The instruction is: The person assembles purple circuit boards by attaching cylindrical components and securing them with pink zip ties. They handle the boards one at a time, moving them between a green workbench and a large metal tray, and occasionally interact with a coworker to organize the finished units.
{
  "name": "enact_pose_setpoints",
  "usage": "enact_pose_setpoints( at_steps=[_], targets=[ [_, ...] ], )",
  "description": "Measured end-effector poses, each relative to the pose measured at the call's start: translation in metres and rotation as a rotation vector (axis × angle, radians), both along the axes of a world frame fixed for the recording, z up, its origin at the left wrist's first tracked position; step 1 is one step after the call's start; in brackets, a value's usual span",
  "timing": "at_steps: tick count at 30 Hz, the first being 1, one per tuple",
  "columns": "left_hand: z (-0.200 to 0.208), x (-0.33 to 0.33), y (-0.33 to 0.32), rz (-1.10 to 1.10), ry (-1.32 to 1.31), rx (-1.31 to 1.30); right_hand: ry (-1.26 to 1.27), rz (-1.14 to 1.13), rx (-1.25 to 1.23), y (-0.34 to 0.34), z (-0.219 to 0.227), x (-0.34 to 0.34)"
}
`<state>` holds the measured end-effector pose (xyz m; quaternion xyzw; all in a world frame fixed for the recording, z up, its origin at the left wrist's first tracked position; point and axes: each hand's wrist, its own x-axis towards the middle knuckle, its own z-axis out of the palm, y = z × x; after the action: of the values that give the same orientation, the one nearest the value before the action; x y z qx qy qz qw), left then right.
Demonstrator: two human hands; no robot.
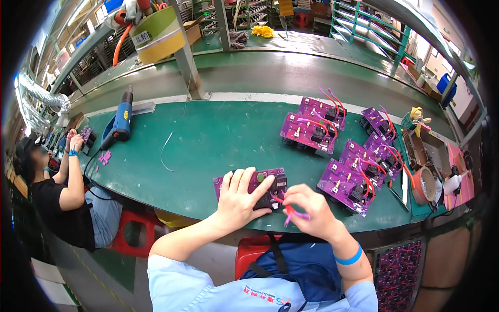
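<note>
A purple circuit board (pixel 274 183) with dark parts and a round green component lies near the table's front edge. My left hand (pixel 239 200) spans it, fingertips toward its far edge and thumb toward its near edge, holding it down. Red wire (pixel 279 199) runs from the board's right side into my right hand (pixel 313 210). The fingers of that hand are pinched on it. Purple tips, perhaps sleeves, stick out below the fingers. My palm covers much of the board's left part.
Several similar boards (pixel 345 182) with red wires stand to the right. A blue heat gun (pixel 122 119) and small purple pieces (pixel 105 157) lie at left, near a seated co-worker (pixel 60 192). A thin wire (pixel 163 153) lies mid-table. A round container (pixel 423 184) is at far right.
</note>
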<state>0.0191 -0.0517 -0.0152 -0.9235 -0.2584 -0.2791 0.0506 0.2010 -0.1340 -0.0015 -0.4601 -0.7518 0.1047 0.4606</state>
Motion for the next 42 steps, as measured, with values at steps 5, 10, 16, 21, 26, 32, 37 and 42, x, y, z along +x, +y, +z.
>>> enact_pose_setpoints(
  at_steps=[5,10,16,21,26,32,37,42],
  targets=[
    [-0.011,0.003,-0.005,0.043,-0.017,0.126,-0.020,-0.063,0.107,-0.007,-0.030,-0.007],
    [-0.008,0.003,-0.001,0.032,-0.018,0.117,0.143,-0.075,0.126,0.003,-0.039,-0.016],
    [0.000,0.003,0.003,-0.008,-0.008,0.068,0.138,-0.081,0.192,0.011,-0.041,-0.021],
    [0.006,0.005,0.009,-0.065,-0.012,0.010,0.013,-0.085,0.255,0.012,-0.035,-0.023],
    [0.012,0.013,0.021,-0.132,0.024,-0.174,0.192,-0.149,0.271,0.028,-0.028,-0.019],
    [0.025,0.001,0.040,-0.169,0.076,-0.356,0.563,-0.206,-0.096,0.031,0.007,-0.008],
    [0.030,-0.048,0.068,0.065,-0.110,-0.531,0.216,-0.303,0.055,0.014,-0.016,0.002],
    [0.018,-0.062,0.064,-0.012,-0.148,-0.699,0.108,-0.340,0.061,0.009,-0.021,-0.007]
  ],
)
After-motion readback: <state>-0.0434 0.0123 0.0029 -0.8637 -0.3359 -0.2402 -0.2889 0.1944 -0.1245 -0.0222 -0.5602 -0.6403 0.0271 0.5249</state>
